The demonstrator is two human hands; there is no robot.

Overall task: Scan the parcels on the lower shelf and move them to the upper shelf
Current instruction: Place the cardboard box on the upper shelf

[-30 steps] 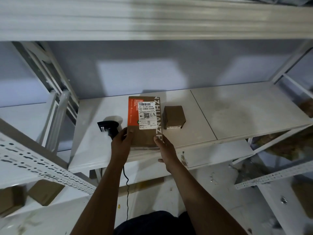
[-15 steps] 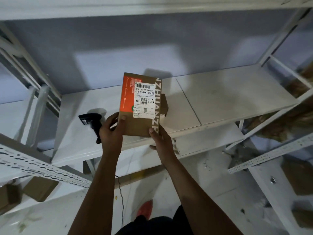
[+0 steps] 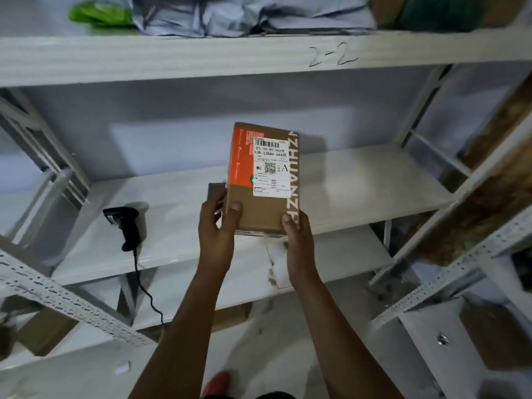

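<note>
I hold a brown cardboard parcel (image 3: 260, 208) with an orange stripe and a white shipping label above the lower shelf (image 3: 359, 182). My left hand (image 3: 217, 226) grips its lower left corner, and my right hand (image 3: 295, 228) grips its lower right corner. A small brown box (image 3: 214, 190) sits on the lower shelf, mostly hidden behind the held parcel. The black handheld scanner (image 3: 128, 223) lies on the left of the lower shelf, its cable hanging over the front edge. The upper shelf (image 3: 201, 57), marked "2-2", carries grey mailer bags (image 3: 244, 14) and a green bag (image 3: 99, 14).
White metal uprights (image 3: 49, 156) flank the bay on both sides. A perforated shelf rail (image 3: 72, 300) juts in at lower left and another (image 3: 449, 277) at lower right. Brown boxes (image 3: 46, 332) lie on low shelves at left. A torn paper scrap (image 3: 276, 263) hangs under the shelf.
Both hands have lifted the parcel off the lower shelf and raised it. The view has tilted up, bringing the upper shelf and its bags into sight.
</note>
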